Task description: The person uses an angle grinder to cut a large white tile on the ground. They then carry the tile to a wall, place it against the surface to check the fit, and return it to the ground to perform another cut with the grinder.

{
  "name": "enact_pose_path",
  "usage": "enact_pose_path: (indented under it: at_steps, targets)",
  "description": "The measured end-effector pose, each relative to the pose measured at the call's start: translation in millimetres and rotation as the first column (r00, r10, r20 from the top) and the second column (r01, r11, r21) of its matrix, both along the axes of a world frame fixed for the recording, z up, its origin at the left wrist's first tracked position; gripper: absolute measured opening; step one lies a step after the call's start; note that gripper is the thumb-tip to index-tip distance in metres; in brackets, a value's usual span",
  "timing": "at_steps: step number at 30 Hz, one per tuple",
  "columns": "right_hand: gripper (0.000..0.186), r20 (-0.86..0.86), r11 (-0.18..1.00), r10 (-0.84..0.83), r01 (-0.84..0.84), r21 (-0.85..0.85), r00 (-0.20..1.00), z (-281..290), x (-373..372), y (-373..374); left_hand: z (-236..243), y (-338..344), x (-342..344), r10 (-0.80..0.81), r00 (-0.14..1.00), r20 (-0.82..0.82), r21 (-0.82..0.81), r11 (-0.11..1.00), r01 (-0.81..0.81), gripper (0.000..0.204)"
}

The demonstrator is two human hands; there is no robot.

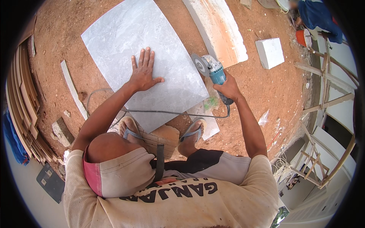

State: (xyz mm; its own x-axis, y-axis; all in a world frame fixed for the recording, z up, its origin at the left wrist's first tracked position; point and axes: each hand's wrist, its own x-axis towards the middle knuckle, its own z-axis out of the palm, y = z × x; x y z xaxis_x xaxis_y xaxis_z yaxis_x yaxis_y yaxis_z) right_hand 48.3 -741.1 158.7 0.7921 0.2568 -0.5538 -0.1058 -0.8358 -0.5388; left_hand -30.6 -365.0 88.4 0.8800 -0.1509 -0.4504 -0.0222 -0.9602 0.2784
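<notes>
My left hand (143, 75) lies flat with fingers apart on a large grey marbled tile (114, 36). My right hand (228, 86) is wrapped round a teal angle grinder (216, 69); its disc (199, 65) is at the tile's right edge, though I cannot tell whether it touches. The grinder's black cord (171, 112) runs leftward across the near part of the tile. My sandalled feet (131, 131) are at the tile's near side, by a pale offcut (209, 125) and a worn slab (163, 138).
A long white block (216, 34) and a smaller block (270, 53) lie on reddish dirt. Stacked boards (24, 98) and a pale strip (74, 87) are at left. Wooden framing (327, 102) lines the right; another person (319, 19) is beside an orange bucket (302, 38) at top right.
</notes>
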Motion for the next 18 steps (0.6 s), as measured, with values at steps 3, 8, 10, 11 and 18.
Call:
enact_pose_path:
  at_steps: [3, 8, 10, 11, 18]
  targets:
    - [0.082, -0.007, 1.0, -0.01, 0.01, 0.008, 1.0, 3, 0, 2, 1, 0, 0, 0.0, 1.0, -0.005, -0.001, 1.0, 0.0, 0.124]
    - [0.084, -0.019, 1.0, 0.001, 0.0, 0.01, 1.0, 1, 0, 1, 1, 1, -1, 0.008, 1.0, 0.011, -0.015, 1.0, -0.007, 0.123]
    - [0.086, -0.007, 1.0, 0.003, -0.002, 0.016, 1.0, -3, -1, -5, 3, 0, 0, 0.007, 1.0, 0.008, -0.017, 1.0, -0.007, 0.123]
    - [0.086, 0.005, 1.0, 0.002, -0.002, 0.021, 1.0, -8, -2, -9, 3, -1, 1, 0.006, 1.0, 0.006, -0.019, 1.0, -0.006, 0.123]
    - [0.089, -0.02, 1.0, -0.01, 0.01, 0.015, 1.0, -6, -2, -7, 5, 0, 1, 0.011, 1.0, -0.005, -0.02, 1.0, -0.011, 0.123]
